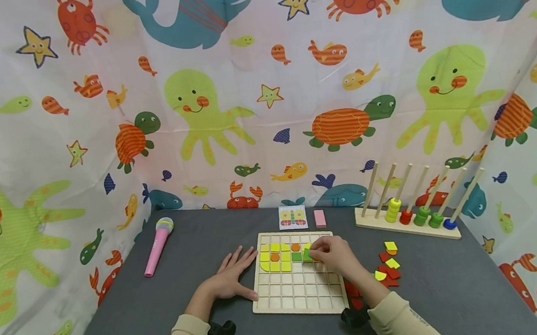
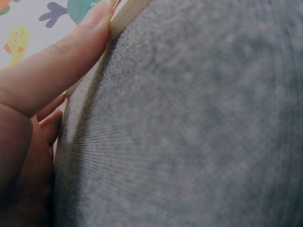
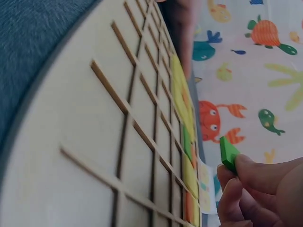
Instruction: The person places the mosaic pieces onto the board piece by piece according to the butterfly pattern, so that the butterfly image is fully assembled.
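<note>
A wooden grid board (image 1: pixel 302 300) lies on the dark table, with yellow, orange and green tiles set in its upper cells. My right hand (image 1: pixel 336 255) pinches a green tile (image 3: pixel 229 152) between thumb and fingers above the upper right part of the board. In the right wrist view this tile is tilted and apart from the grid. My left hand (image 1: pixel 230 277) has its fingers spread at the board's left side, the thumb (image 2: pixel 61 61) touching the board's edge. A green tile (image 1: pixel 296 257) sits in a cell left of the held one.
Loose red and yellow tiles (image 1: pixel 392 273) are scattered right of the board, some partly behind my right forearm. A pattern card (image 1: pixel 293 224) and a pink block (image 1: pixel 320 218) lie behind it. A peg stand (image 1: pixel 407 224) with coloured rings stands back right; a pink microphone (image 1: pixel 158 247) lies left.
</note>
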Motion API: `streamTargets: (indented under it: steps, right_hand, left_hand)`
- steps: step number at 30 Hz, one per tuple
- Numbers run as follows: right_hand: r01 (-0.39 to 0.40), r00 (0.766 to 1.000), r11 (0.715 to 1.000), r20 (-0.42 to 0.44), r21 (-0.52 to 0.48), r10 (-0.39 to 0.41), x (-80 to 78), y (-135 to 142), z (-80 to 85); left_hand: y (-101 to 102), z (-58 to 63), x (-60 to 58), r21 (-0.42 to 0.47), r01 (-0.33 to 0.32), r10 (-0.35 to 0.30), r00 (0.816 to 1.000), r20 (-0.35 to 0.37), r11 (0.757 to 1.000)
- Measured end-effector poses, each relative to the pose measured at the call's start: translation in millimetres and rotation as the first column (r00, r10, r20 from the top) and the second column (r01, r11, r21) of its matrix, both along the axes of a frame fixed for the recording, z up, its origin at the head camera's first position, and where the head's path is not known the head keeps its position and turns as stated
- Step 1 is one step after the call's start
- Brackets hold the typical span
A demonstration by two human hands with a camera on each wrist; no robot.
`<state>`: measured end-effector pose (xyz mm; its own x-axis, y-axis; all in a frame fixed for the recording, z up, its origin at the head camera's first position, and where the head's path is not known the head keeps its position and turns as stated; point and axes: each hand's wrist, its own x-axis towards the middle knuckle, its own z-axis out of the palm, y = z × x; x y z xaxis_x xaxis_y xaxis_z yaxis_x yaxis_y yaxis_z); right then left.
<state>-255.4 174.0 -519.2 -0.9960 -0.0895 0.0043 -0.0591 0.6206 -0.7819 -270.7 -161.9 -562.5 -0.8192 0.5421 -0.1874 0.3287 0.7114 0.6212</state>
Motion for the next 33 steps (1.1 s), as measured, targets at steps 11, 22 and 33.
streamTargets:
  steps: [11, 22, 33]
  right_hand:
    - [-0.075, 0.996, 0.997, -0.043, 0.032, 0.076, 0.1, -23, -17.0]
    - [-0.101, 0.995, 0.992, 0.031, 0.078, 0.099, -0.8, -31, -15.9]
    - [-0.107, 0.994, 0.982, 0.017, 0.158, 0.105, 1.8, -33, -13.7]
  left_hand:
    - [-2, -5.8, -1.4, 0.029, -0.009, 0.009, 1.0, -0.004, 1.0]
    - [0, -4.1, -1.0, 0.013, -0.014, 0.014, 1.0, 0.002, 1.0]
    - [-1, -4.2, 0.2, 0.041, -0.001, 0.001, 1.0, 0.001, 0.999]
